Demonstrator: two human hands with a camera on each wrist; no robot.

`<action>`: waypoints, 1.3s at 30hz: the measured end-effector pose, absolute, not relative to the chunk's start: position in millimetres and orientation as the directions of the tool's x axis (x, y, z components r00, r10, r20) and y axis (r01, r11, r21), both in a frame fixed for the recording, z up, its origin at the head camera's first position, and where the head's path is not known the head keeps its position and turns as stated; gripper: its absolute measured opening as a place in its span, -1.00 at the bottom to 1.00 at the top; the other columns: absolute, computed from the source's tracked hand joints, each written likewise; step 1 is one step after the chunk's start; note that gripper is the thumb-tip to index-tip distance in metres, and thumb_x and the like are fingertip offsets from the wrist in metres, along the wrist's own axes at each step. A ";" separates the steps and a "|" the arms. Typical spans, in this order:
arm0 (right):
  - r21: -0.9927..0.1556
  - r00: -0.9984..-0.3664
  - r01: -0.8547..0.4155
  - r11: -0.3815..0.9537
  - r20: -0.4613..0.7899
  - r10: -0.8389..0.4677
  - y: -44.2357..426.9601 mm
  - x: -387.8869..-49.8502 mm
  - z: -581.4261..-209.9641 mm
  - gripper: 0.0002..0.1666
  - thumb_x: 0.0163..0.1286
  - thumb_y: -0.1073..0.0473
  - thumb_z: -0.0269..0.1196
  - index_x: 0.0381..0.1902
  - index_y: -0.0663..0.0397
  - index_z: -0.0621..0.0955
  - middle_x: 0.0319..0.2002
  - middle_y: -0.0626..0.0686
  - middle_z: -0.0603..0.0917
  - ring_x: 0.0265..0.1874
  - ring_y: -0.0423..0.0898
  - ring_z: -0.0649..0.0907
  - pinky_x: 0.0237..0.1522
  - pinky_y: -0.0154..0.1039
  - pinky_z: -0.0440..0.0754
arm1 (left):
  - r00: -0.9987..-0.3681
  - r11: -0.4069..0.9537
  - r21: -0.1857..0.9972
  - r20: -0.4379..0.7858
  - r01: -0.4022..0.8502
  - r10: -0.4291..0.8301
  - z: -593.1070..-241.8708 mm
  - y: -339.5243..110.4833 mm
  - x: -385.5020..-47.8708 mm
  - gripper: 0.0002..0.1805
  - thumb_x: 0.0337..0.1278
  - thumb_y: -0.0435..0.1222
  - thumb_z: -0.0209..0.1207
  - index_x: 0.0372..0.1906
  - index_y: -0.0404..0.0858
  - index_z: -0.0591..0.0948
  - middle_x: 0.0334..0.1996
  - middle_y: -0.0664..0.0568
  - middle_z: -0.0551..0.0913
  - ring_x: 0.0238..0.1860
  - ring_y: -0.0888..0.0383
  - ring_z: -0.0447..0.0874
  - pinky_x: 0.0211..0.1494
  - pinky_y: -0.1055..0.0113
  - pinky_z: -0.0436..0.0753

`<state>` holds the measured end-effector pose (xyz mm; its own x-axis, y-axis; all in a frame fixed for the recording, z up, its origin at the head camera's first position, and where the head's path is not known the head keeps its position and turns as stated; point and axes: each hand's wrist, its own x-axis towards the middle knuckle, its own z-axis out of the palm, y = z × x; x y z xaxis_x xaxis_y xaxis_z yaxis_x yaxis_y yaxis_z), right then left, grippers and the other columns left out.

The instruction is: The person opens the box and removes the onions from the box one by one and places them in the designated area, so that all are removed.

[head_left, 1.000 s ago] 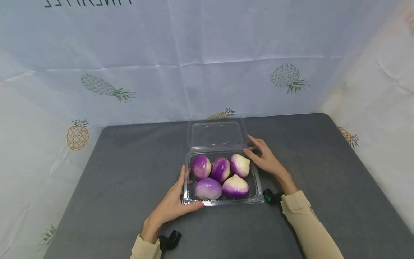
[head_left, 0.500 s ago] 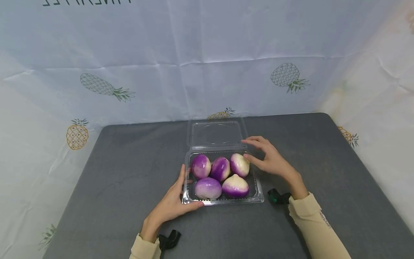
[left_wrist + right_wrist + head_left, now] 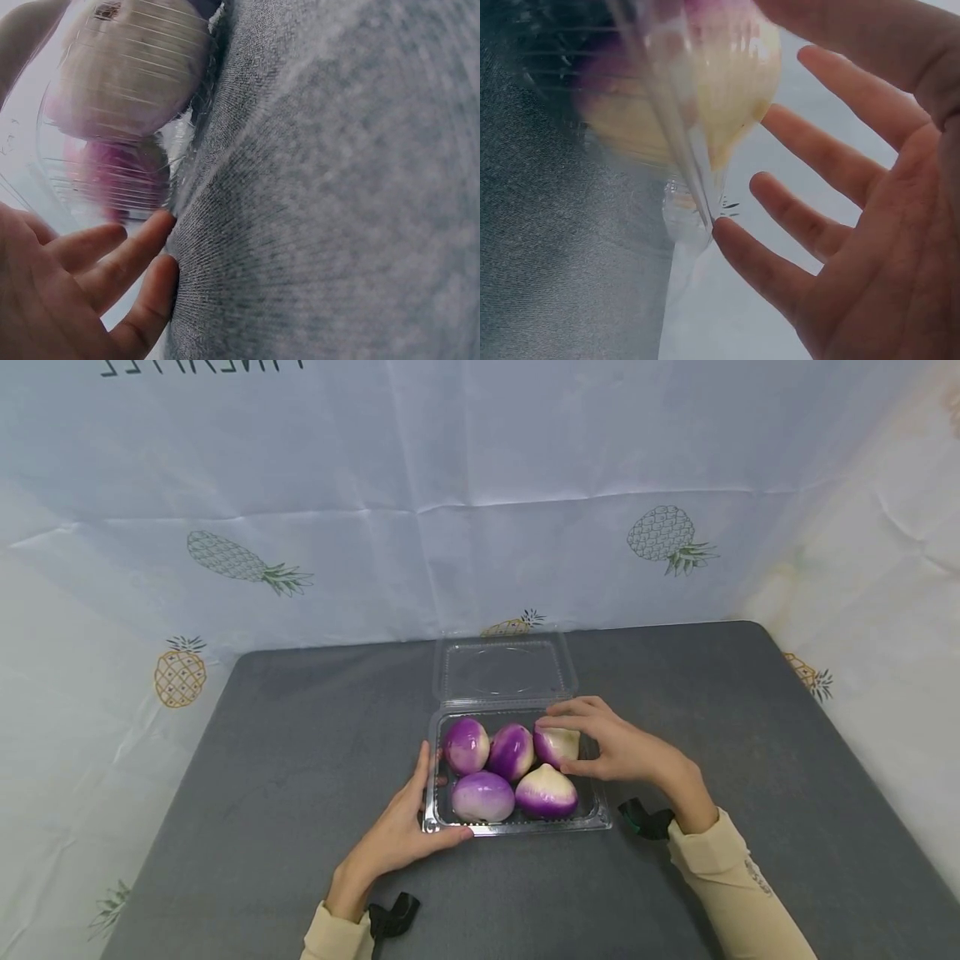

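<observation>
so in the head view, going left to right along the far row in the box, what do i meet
Left mostly purple vegetable, middle purple vegetable, cream-and-purple vegetable, partly covered by the fingers of the right hand.

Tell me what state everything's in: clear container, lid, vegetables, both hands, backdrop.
Clear container: open, upright.
Lid: folded back.
Five vegetables: inside, three behind two.
Left hand: against container's front left corner.
Right hand: reaching over back right vegetable; contact unclear.
Backdrop: hanging, creased.
</observation>
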<state>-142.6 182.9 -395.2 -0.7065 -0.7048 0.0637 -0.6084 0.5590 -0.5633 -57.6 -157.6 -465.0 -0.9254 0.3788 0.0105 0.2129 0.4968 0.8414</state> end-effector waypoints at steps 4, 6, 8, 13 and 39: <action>-0.532 -0.696 -0.632 0.564 0.068 -0.715 181.1 -141.6 -395.1 -0.33 0.25 0.26 0.47 0.33 0.13 0.58 0.34 0.20 0.54 0.36 0.27 0.37 0.28 0.31 0.46 | -0.925 0.493 0.844 0.010 0.212 0.381 -465.2 -157.5 -57.1 0.48 -0.05 -0.01 0.56 0.66 -0.18 -0.35 0.64 -0.17 0.09 0.40 -0.03 0.51 0.38 0.18 0.56; -0.518 -0.692 -0.642 0.566 0.072 -0.718 180.2 -141.2 -395.2 -0.32 0.23 0.28 0.48 0.33 0.13 0.58 0.33 0.21 0.55 0.35 0.27 0.38 0.27 0.30 0.48 | -0.925 0.492 0.846 0.006 0.207 0.379 -465.0 -157.4 -56.7 0.48 -0.05 -0.01 0.56 0.66 -0.17 -0.35 0.64 -0.17 0.09 0.40 -0.03 0.51 0.37 0.20 0.57; -0.500 -0.690 -0.651 0.571 0.076 -0.719 179.7 -141.0 -395.6 -0.31 0.22 0.29 0.48 0.33 0.13 0.58 0.32 0.21 0.55 0.33 0.27 0.40 0.25 0.29 0.50 | -0.926 0.491 0.847 0.005 0.204 0.377 -464.9 -157.0 -56.4 0.48 -0.05 -0.02 0.56 0.66 -0.17 -0.34 0.64 -0.18 0.10 0.40 -0.03 0.51 0.36 0.23 0.57; -0.464 -0.695 -0.658 0.593 0.071 -0.716 178.3 -140.4 -396.6 -0.28 0.19 0.30 0.50 0.33 0.12 0.58 0.31 0.21 0.57 0.32 0.28 0.42 0.23 0.29 0.52 | -0.927 0.483 0.853 0.000 0.195 0.375 -464.4 -156.0 -55.9 0.47 -0.06 -0.05 0.57 0.67 -0.17 -0.33 0.63 -0.19 0.12 0.40 -0.04 0.52 0.36 0.27 0.56; -0.352 -0.724 -0.654 0.669 0.039 -0.688 175.2 -140.0 -398.8 -0.18 0.14 0.18 0.56 0.38 0.07 0.55 0.36 0.16 0.56 0.34 0.18 0.53 0.22 0.30 0.53 | -0.930 0.484 0.855 -0.007 0.186 0.369 -462.6 -157.3 -57.1 0.47 -0.05 -0.03 0.56 0.65 -0.28 -0.31 0.64 -0.16 0.09 0.40 -0.04 0.51 0.41 0.26 0.53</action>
<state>-140.0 175.2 -398.8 -0.7245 -0.6882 0.0387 -0.6544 0.6691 -0.3522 -57.1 -157.3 -462.6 -0.9296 0.3685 -0.0067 0.1856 0.4838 0.8553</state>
